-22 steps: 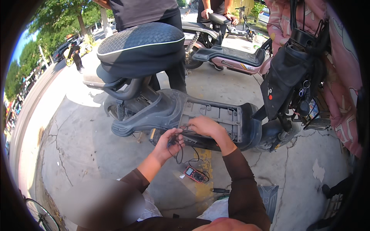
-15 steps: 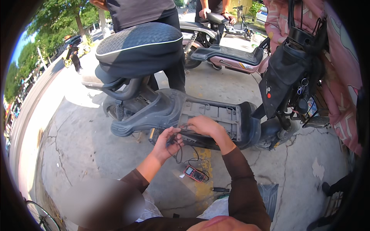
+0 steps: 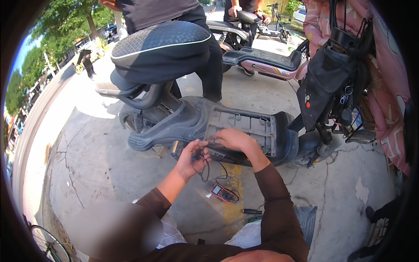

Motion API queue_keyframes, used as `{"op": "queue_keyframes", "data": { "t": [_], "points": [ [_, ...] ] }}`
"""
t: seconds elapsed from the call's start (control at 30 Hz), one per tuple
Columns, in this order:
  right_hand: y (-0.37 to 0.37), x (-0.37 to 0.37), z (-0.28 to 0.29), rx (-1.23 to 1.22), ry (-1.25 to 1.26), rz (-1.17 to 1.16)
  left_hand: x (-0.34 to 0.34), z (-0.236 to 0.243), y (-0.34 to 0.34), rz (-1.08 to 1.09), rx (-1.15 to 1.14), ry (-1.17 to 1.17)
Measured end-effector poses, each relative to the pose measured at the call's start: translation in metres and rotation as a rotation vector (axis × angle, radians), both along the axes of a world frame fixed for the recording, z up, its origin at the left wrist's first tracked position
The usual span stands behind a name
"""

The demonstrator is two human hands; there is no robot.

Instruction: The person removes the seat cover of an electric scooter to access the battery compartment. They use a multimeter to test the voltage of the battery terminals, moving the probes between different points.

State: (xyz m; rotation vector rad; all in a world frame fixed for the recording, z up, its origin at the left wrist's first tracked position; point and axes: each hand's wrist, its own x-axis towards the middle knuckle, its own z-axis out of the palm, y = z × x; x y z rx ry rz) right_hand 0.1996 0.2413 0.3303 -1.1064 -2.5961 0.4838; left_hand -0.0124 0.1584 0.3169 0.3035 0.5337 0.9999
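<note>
Thin black cable (image 3: 204, 175) loops down from my left hand (image 3: 192, 158), whose fingers are curled around it beside the electric scooter (image 3: 170, 126). My right hand (image 3: 237, 141) is at the near edge of the scooter's opened footboard compartment (image 3: 244, 126), fingertips pinched together close to my left fingertips. What those right fingertips grip is too small to make out. Below my hands, a red multimeter (image 3: 223, 193) lies on the concrete, with black leads around it.
A black-handled tool (image 3: 252, 212) lies near my right forearm. Behind the scooter's seat (image 3: 161, 48) stands a person in dark trousers (image 3: 211, 74). Another person's hands rest on a pink scooter (image 3: 270, 65). A black bag (image 3: 325, 87) hangs by the handlebar, beside a pink cover (image 3: 386, 126).
My left fingertips have come slightly closer to my right ones. The standing person's leg has shifted right behind the scooter. The whole view has moved a little.
</note>
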Motion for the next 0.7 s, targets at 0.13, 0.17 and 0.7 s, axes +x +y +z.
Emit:
{"op": "queue_keyframes", "data": {
  "t": [0.13,0.17,0.7],
  "points": [
    [-0.0024,-0.0012,0.0044,-0.015,-0.026,-0.007,-0.0006,-0.0044,0.002,-0.013,0.012,-0.008],
    [-0.0022,-0.001,0.004,-0.018,-0.026,-0.012,-0.0006,-0.0045,0.0022,-0.013,0.009,-0.008],
    [-0.0081,-0.0049,0.0019,-0.035,-0.061,-0.055,-0.0026,-0.0075,0.0032,-0.003,-0.018,-0.002]
  ]
}}
